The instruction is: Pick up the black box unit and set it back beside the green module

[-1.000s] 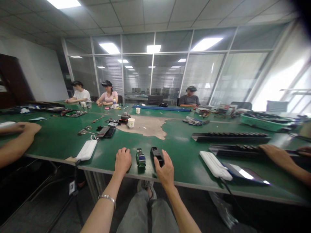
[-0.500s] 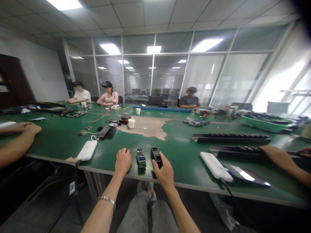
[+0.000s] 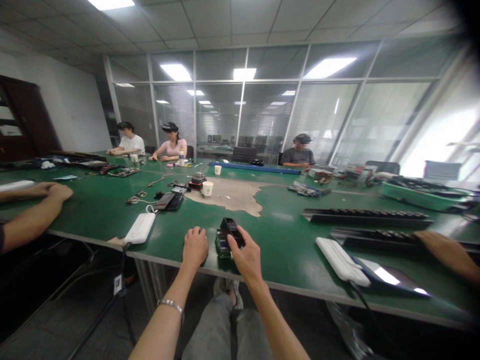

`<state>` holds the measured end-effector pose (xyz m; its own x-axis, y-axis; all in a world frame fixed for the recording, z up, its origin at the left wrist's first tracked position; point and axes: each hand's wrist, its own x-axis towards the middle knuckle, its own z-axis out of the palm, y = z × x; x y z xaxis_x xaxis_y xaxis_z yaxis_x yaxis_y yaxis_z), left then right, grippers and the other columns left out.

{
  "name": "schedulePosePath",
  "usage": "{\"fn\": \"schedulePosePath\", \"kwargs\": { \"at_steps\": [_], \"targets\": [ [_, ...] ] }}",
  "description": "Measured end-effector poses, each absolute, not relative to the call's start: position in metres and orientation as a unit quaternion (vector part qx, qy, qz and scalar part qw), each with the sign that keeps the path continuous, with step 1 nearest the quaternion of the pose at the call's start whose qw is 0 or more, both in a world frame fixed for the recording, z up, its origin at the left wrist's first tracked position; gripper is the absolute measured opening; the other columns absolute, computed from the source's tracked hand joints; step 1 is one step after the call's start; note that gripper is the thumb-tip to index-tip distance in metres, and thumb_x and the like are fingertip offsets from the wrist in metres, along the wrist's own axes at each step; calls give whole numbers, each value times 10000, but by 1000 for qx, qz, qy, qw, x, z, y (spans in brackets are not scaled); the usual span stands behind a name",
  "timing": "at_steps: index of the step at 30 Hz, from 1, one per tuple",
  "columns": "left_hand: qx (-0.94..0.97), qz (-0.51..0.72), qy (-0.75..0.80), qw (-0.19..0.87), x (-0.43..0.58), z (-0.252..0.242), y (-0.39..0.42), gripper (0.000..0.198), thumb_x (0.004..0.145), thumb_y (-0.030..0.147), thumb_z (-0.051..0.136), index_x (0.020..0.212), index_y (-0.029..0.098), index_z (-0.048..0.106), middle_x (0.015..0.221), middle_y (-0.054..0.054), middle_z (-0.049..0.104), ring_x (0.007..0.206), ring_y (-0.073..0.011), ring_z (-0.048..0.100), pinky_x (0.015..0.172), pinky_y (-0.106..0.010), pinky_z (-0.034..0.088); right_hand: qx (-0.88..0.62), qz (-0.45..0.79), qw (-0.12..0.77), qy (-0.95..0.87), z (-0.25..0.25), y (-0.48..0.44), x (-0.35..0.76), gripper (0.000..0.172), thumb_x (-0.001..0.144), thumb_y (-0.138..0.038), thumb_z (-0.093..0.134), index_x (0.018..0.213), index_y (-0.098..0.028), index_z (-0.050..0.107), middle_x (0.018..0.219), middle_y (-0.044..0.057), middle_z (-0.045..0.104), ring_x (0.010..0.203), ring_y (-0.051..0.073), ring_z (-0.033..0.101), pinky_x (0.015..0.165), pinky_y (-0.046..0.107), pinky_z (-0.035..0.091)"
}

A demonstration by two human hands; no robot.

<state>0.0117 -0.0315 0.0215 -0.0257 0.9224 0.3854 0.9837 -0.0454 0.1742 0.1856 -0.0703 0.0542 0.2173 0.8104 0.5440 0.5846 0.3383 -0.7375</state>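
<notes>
While the left hand lay curled on the tabletop, its grip hidden, the right hand pinched the black case above or against the green circuit board. A light, level hold seemed wise.

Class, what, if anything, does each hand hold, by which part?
The right hand grips the black case by its near end; the left hand holds nothing visible.

I see a shiny silver bracelet around the left wrist, at seven o'clock in the view. Both forearms are bare. At six o'clock are grey, creased trousers, and light grey shoes just beyond them.
</notes>
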Motion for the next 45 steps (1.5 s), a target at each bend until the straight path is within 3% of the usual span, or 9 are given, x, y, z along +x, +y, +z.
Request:
{"fn": "schedulePosePath", "kwargs": {
  "at_steps": [9, 19, 23, 32, 45],
  "targets": [
    [-695, -210, -683, 75, 9, 20, -31, 308, 979, 260, 384, 1178, 220, 614, 1211, -120, 552, 1131, -262, 464, 953, -407, 402, -579, 57, 457, -673, 46, -66, 155, 504, 870, -385, 559, 1283, -100, 614, 1232, 167, 669, 1149, 283, 628, 1011, 394, 461],
    [-697, -201, -684, 78, 10, 20, -30, 309, 970, 250, 399, 1180, 214, 624, 1212, -120, 557, 1124, -263, 471, 941, -399, 413, -591, -4, 402, -700, 25, -73, 153, 492, 876, -330, 559, 1312, -103, 586, 1352, 180, 584, 1262, 283, 534, 1064, 407, 411],
    [-696, -189, -689, 74, 10, 19, -28, 311, 971, 247, 394, 1173, 217, 629, 1229, -113, 556, 1118, -260, 477, 934, -397, 420, -591, -24, 405, -698, 25, -75, 154, 579, 888, -410, 572, 1384, -115, 523, 1391, 189, 545, 1269, 309, 515, 1044, 434, 417],
    [-703, -195, -677, 96, 10, 17, -29, 324, 971, 260, 398, 1210, 218, 614, 1240, -111, 552, 1117, -260, 479, 930, -393, 432, -578, -28, 402, -710, 10, -83, 159, 546, 948, -408, 505, 1438, -170, 466, 1334, 166, 585, 1154, 281, 577, 969, 417, 452],
    [-701, -193, -682, 85, 10, 17, -27, 321, 972, 274, 406, 1216, 220, 609, 1249, -110, 548, 1126, -257, 470, 944, -394, 419, -564, 33, 473, -675, 36, -72, 159, 510, 878, -332, 577, 1339, -115, 573, 1215, 151, 668, 1141, 281, 607, 999, 408, 468]
  ]
}}
